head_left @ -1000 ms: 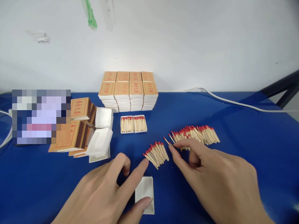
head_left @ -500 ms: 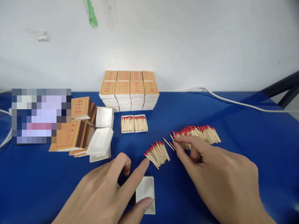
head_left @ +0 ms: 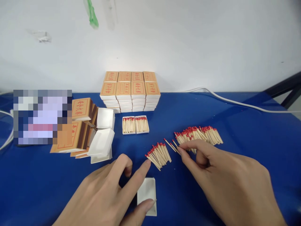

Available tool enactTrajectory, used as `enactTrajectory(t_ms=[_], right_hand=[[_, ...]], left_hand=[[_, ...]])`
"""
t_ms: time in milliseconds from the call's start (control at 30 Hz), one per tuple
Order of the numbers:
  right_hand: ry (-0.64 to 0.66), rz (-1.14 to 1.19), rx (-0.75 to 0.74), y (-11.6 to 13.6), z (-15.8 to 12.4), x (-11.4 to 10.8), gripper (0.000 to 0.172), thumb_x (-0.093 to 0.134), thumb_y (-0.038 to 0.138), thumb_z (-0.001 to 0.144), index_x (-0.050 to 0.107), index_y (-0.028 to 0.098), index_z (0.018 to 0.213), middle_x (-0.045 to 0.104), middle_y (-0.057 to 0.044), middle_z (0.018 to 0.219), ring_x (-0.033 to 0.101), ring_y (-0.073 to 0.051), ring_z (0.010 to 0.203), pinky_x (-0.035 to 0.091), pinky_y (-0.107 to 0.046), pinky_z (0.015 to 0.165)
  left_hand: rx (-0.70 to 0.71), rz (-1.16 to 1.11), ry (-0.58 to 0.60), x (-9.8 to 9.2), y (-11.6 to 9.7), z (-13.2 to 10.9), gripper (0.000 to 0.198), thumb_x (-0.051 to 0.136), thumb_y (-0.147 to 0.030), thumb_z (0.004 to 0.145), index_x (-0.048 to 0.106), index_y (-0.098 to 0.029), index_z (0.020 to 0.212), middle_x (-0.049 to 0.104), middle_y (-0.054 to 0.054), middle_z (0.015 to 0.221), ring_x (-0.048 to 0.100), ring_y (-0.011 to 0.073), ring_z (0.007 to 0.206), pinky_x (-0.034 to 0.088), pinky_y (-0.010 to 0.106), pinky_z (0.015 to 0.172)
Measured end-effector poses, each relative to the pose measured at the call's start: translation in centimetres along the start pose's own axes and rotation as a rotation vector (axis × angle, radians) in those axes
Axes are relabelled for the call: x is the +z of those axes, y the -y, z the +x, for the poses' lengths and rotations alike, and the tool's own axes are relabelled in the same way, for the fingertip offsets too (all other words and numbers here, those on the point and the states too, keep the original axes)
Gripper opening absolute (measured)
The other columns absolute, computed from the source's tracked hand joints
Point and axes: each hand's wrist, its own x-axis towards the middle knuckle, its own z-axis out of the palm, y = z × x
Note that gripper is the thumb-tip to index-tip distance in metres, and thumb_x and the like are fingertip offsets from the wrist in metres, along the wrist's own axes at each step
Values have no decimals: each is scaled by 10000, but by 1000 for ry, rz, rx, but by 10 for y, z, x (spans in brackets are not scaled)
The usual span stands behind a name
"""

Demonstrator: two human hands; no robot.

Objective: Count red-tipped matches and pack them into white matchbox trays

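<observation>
My left hand (head_left: 110, 194) lies flat on the blue table (head_left: 246, 131) with its fingers spread. Its thumb rests on an empty white matchbox tray (head_left: 147, 194), and its index fingertip touches a small bunch of red-tipped matches (head_left: 159, 154). My right hand (head_left: 225, 182) reaches toward a larger heap of matches (head_left: 199, 135). Its index finger and thumb pinch at the heap's near left edge, beside two loose matches (head_left: 170, 145).
Two filled white trays (head_left: 135, 125) sit in front of a block of stacked orange matchboxes (head_left: 130, 91) by the wall. At the left lie orange sleeves (head_left: 77, 131) and empty white trays (head_left: 102, 138). A white cable (head_left: 235, 102) crosses the back right.
My right hand has drawn slightly back and to the right along the heap's edge. My left hand and the tray have not moved.
</observation>
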Motion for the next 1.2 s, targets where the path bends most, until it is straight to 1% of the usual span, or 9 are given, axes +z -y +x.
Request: enactTrajectory(t_ms=[133, 267, 433, 567, 667, 767, 900, 1067, 1200], right_hand=[[21, -6, -6, -1, 2, -5, 373, 463, 372, 1115, 727, 318, 857, 538, 83, 476, 539, -206, 319, 301, -337, 410], [35, 9, 2, 0, 2, -6, 414, 455, 438, 1140, 725, 311, 852, 490, 86, 467, 524, -197, 319, 309, -334, 419], [57, 36, -1, -1, 1, -4, 436, 455, 489, 1151, 730, 291, 877, 485, 94, 472, 513, -178, 314, 310, -332, 425], [45, 0, -6, -2, 0, -5, 439, 453, 465, 1146, 729, 293, 852, 492, 82, 467, 503, -194, 316, 302, -340, 430], [29, -29, -13, -2, -1, -3, 408, 455, 411, 1145, 756, 291, 897, 562, 67, 493, 570, -219, 352, 315, -347, 442], [8, -20, 8, 0, -2, 3, 342, 509, 370, 1134, 797, 289, 969, 611, 66, 531, 619, -208, 394, 335, -335, 462], [-6, 39, 39, 5, 0, 9, 278, 587, 335, 1106, 807, 277, 945, 619, 68, 551, 592, -162, 408, 339, -312, 479], [3, 95, 49, 9, 3, 9, 281, 612, 387, 1106, 812, 262, 955, 581, 77, 533, 569, -142, 398, 348, -305, 474], [7, 86, 18, 8, 2, 7, 292, 587, 358, 1117, 801, 265, 941, 576, 80, 526, 573, -148, 394, 350, -312, 473]], left_hand=[[-5, 1, 9, 0, 0, 0, 460, 406, -460, 1193, 643, -203, 1494, 663, 68, 1058, 777, 179, 723, 654, 334, 565], [-5, 10, -7, 0, 2, -3, 463, 400, -450, 1195, 632, -202, 1511, 666, 67, 1059, 780, 177, 713, 649, 331, 558], [3, 13, -6, -1, 2, -2, 452, 427, -447, 1190, 638, -204, 1507, 663, 64, 1060, 784, 171, 728, 652, 321, 574], [-9, 12, 4, -1, 1, 0, 454, 422, -452, 1191, 636, -209, 1509, 664, 64, 1061, 787, 179, 732, 657, 331, 578], [-14, 8, 4, -1, 1, 0, 461, 406, -452, 1195, 623, -211, 1522, 665, 64, 1064, 779, 176, 717, 648, 328, 566], [-9, 9, 8, -1, 0, -1, 467, 403, -462, 1196, 623, -211, 1522, 664, 63, 1067, 779, 173, 731, 648, 322, 578], [-5, 8, 4, 0, 1, -2, 453, 422, -454, 1191, 634, -207, 1507, 666, 59, 1067, 767, 162, 720, 635, 310, 579], [-1, -2, -3, 0, 3, -5, 470, 402, -466, 1195, 625, -202, 1514, 673, 61, 1059, 764, 163, 707, 634, 310, 577], [-8, 8, -10, -1, 0, -4, 442, 410, -453, 1196, 633, -207, 1488, 680, 61, 1059, 779, 172, 745, 639, 313, 600]])
